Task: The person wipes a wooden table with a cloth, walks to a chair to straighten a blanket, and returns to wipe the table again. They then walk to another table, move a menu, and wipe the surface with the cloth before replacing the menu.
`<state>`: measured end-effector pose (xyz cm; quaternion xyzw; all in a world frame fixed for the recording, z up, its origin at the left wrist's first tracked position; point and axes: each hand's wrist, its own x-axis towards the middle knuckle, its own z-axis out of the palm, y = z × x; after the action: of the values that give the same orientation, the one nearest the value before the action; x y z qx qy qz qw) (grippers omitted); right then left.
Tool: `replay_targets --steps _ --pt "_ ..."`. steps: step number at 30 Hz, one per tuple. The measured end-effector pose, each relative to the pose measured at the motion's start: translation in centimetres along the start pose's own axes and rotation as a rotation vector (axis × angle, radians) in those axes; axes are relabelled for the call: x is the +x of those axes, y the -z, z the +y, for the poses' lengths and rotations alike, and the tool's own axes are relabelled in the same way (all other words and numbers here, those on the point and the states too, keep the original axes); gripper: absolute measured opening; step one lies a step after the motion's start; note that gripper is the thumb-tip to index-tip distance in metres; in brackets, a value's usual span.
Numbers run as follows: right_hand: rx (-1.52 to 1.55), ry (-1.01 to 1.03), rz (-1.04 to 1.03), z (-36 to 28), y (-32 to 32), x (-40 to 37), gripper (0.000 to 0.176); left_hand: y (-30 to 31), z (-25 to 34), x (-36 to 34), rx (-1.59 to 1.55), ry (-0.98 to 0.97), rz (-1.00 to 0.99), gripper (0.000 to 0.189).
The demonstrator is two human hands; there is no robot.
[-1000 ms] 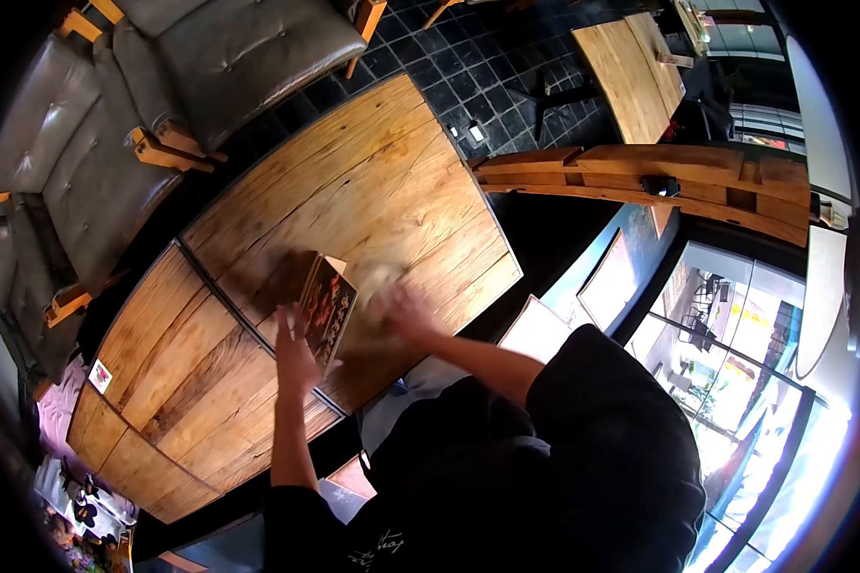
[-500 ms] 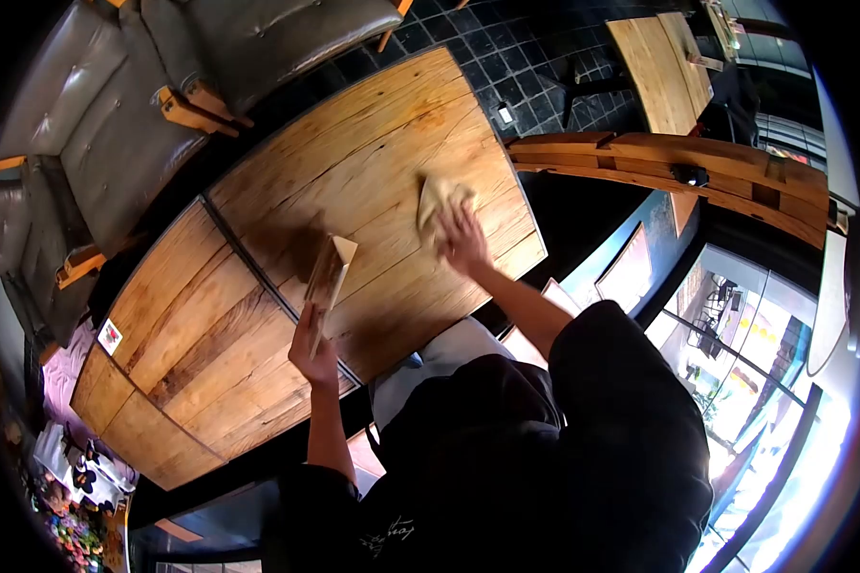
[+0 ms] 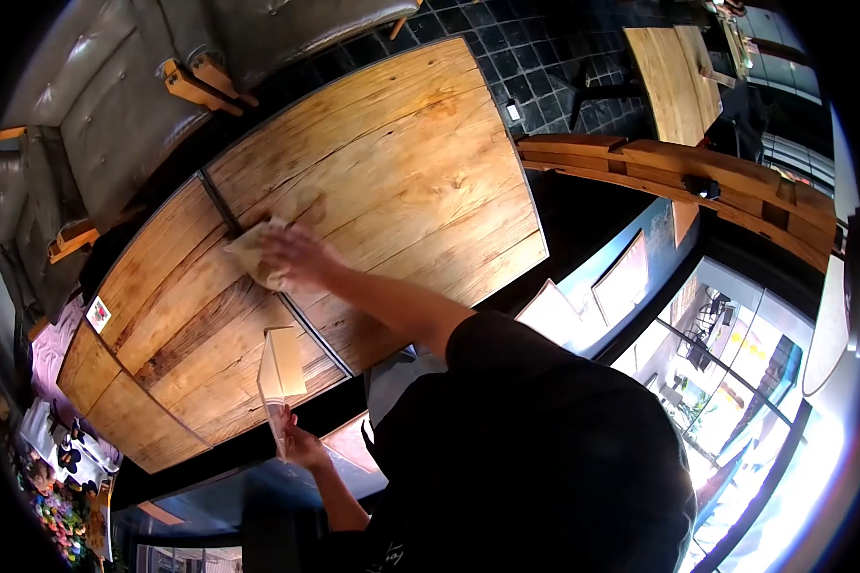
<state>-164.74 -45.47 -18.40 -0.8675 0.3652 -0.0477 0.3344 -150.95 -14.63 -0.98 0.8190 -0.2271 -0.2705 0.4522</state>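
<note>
A pale yellowish cloth (image 3: 250,250) lies under my right hand (image 3: 299,260), across the dark seam between two wooden tabletops. My right hand presses on it, slightly blurred. My left hand (image 3: 301,447) is at the near edge of the left tabletop (image 3: 201,315), with its fingers closed on the lower end of a light wooden holder (image 3: 282,368). The holder has an angled, folded shape and is tilted over the table edge. To the right, the other tabletop (image 3: 430,172) shows its plank grain.
Grey padded seats (image 3: 134,124) with wooden armrests stand beyond the tables. A wooden beam (image 3: 678,172) runs along the right. A small printed card (image 3: 98,314) is at the left table edge. Another wooden table (image 3: 669,86) stands at the upper right.
My right hand and the cloth have moved left from the right tabletop to the seam. My left hand has moved down and toward me with the wooden holder, which has turned.
</note>
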Motion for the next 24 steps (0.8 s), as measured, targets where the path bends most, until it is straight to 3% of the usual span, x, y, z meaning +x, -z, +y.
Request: replay_targets --steps 1,3,5,6,7,8,9,10,12,13,14,15,16,19,20,23,24 --pt "-0.033 -0.151 -0.009 2.8 2.5 -0.7 0.054 -0.4 -0.8 0.0 -0.096 0.023 0.013 0.024" --pt "-0.104 -0.456 -0.044 8.4 7.5 -2.1 0.052 -1.1 -2.2 -0.4 0.059 0.077 -0.011 0.024" --pt "-0.289 -0.659 0.174 17.5 11.4 -7.3 0.078 -2.4 -1.1 -1.0 0.121 0.112 -0.02 0.023" --pt "-0.424 -0.705 0.347 25.1 10.0 -10.8 0.081 -2.5 -1.5 -1.6 0.121 0.096 -0.049 0.023" --pt "-0.033 -0.781 0.292 21.8 18.4 -12.8 0.081 -3.0 -1.0 -2.1 0.077 0.11 -0.06 0.024" --pt "-0.692 -0.636 0.308 32.3 12.5 -17.6 0.075 -3.4 -0.6 -2.7 0.035 0.127 -0.073 0.025" --pt "-0.778 -0.739 0.161 30.9 14.9 -19.8 0.068 -3.4 -0.1 -3.3 0.029 0.171 -0.091 0.026" --pt "-0.268 -0.92 0.519 28.3 14.8 -20.9 0.061 -3.2 -0.7 -4.0 0.064 0.191 -0.094 0.026" --pt "-0.782 -0.914 -0.072 23.3 13.5 -19.9 0.065 -2.5 -1.3 -5.2 0.102 0.176 -0.117 0.027" --pt "-0.532 -0.867 0.231 20.3 9.2 -19.8 0.069 -2.2 -1.3 -5.7 0.128 0.166 -0.125 0.028" --pt "-0.279 -0.746 0.509 17.3 4.9 -19.6 0.074 -1.7 -1.0 -6.0 0.136 0.149 -0.128 0.028" --pt "-0.102 -0.579 0.418 13.5 2.3 -18.9 0.075 -1.3 -0.5 -6.2 0.144 0.132 -0.13 0.028" --pt "-0.147 -0.513 0.116 6.9 1.0 -17.8 0.072 -1.1 0.2 -6.3 0.152 0.115 -0.13 0.029" --pt "-0.033 -0.053 -0.021 -6.4 -7.5 -17.6 0.059 0.1 1.9 -6.2 0.164 0.151 -0.062 0.031" --pt "0.022 0.107 0.001 -8.0 -8.6 -18.2 0.055 0.3 2.5 -5.7 0.155 0.149 -0.045 0.031" --pt "-0.072 0.08 0.122 -6.7 -9.2 -18.9 0.055 2.6 0.1 -5.1 0.216 0.061 -0.046 0.029" --pt "0.052 -0.09 -0.036 -4.2 -8.9 -19.2 0.055 2.8 -0.2 -5.0 0.214 0.069 -0.043 0.029"
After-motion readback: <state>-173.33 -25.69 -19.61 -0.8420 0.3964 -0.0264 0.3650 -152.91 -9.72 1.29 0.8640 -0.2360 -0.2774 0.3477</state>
